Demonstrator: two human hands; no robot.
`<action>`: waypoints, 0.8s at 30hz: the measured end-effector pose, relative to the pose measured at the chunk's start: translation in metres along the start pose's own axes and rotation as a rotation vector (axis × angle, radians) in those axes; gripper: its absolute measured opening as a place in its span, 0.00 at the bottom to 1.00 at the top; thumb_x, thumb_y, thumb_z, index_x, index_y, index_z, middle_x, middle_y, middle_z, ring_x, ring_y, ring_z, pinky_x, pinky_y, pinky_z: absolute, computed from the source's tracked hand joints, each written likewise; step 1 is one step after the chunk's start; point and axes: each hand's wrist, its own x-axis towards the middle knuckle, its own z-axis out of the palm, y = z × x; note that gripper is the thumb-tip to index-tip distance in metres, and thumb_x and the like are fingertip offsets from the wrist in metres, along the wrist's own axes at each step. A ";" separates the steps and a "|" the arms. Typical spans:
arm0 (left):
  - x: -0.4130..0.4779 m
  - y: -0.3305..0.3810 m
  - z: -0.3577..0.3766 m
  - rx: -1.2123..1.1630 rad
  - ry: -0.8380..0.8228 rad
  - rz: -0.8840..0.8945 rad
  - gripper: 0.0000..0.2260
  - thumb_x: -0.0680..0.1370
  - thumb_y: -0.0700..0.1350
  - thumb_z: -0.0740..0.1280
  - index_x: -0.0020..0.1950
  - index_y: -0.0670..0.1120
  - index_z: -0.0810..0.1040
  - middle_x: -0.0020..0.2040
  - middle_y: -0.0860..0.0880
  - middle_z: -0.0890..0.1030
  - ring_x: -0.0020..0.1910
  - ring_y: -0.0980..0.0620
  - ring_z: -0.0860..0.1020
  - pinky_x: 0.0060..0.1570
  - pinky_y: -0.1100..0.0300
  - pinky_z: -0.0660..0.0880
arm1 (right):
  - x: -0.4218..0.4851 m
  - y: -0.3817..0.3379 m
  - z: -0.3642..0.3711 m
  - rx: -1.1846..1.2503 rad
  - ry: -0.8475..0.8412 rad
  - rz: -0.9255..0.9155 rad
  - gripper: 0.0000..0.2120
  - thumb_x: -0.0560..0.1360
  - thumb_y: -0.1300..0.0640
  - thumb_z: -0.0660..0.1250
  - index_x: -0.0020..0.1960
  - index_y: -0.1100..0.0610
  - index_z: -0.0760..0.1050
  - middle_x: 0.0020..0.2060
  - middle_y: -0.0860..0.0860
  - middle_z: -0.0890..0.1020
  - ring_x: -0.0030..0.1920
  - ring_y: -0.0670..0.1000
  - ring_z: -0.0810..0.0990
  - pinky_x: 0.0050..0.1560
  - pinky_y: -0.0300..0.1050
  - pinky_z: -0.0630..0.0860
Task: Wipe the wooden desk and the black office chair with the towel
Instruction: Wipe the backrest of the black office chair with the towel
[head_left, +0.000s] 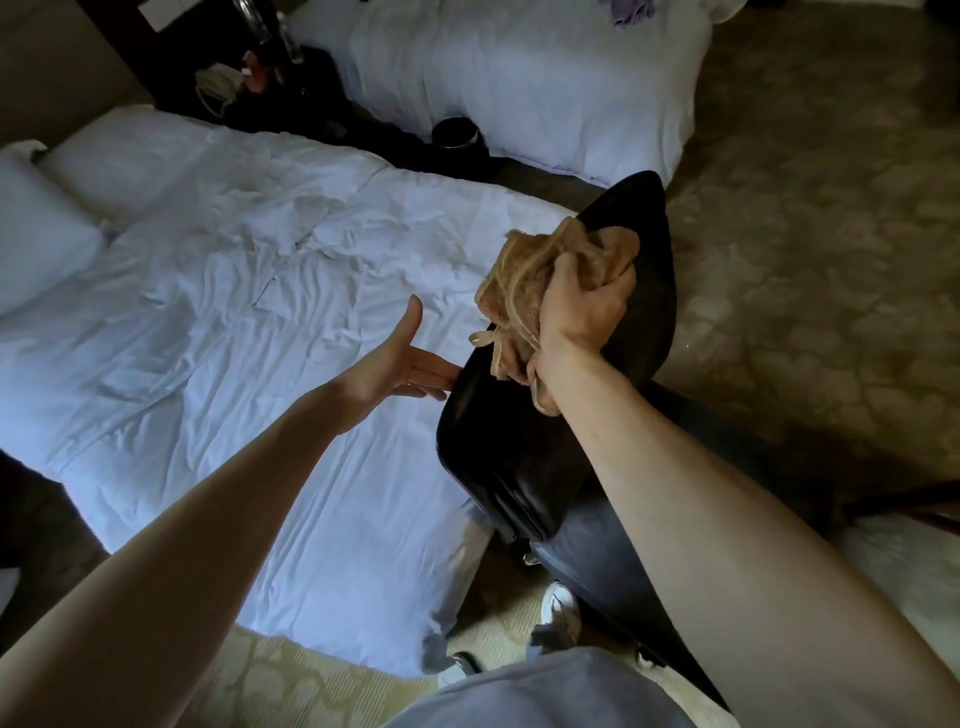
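1. Our right grip (587, 306) is clenched around the bunched tan towel (524, 275), holding it against the upper backrest of the black office chair (519, 457).
2. Our left grip (400, 369) is released, with its fingers straight and its thumb raised. Its fingertips are at the backrest's left edge, and we cannot tell whether they touch it.
3. The chair stands just beside a bed (234, 312) with rumpled white sheets, on patterned carpet (805, 260).
4. A second white bed (519, 78) lies beyond.

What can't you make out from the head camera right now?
Desk: outside the head view's frame.
Chair base: hidden below its backrest and the right forearm.
Backrest patch under the towel: covered by it and the right hand.
Left hand fingertips: at the chair's edge, contact unclear.
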 end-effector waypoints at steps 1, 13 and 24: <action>0.006 0.001 0.002 -0.006 0.046 0.003 0.47 0.78 0.73 0.35 0.61 0.48 0.86 0.55 0.47 0.87 0.58 0.48 0.84 0.72 0.48 0.70 | -0.003 0.001 -0.004 0.036 0.022 0.011 0.35 0.77 0.53 0.72 0.80 0.50 0.62 0.68 0.56 0.75 0.58 0.54 0.80 0.40 0.31 0.70; 0.044 0.021 0.071 -0.474 0.166 0.012 0.20 0.88 0.50 0.55 0.42 0.44 0.77 0.29 0.49 0.82 0.31 0.52 0.81 0.27 0.64 0.76 | -0.072 0.046 -0.012 -0.012 -0.026 -0.062 0.40 0.70 0.44 0.69 0.80 0.40 0.59 0.64 0.48 0.72 0.63 0.53 0.77 0.65 0.58 0.77; 0.045 0.031 0.057 -0.488 -0.013 0.016 0.47 0.76 0.77 0.40 0.64 0.43 0.82 0.56 0.40 0.86 0.57 0.42 0.84 0.60 0.53 0.79 | 0.021 0.008 0.013 -0.120 -0.031 -0.059 0.35 0.76 0.52 0.71 0.80 0.50 0.62 0.69 0.56 0.74 0.66 0.59 0.77 0.67 0.56 0.76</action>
